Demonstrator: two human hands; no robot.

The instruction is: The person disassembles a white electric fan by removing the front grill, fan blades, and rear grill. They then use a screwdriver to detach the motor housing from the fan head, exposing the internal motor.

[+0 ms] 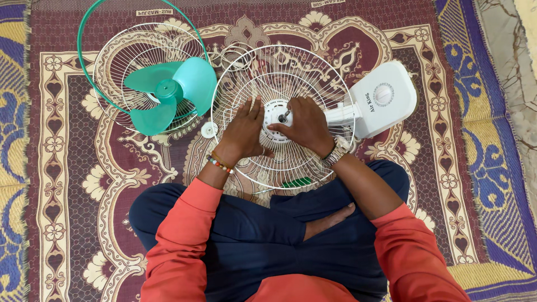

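The wire guard (282, 120) lies in the middle of the rug (72, 184), and both hands rest on its hub. The fan base (383, 98) lies just right of it, joined to it. The fan blade (168, 92) lies on another guard (145, 72) near the rug's far left corner.

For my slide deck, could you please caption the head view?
Seated on a patterned rug, both hands, left and right, rest on a white fan guard beside a detached teal blade.
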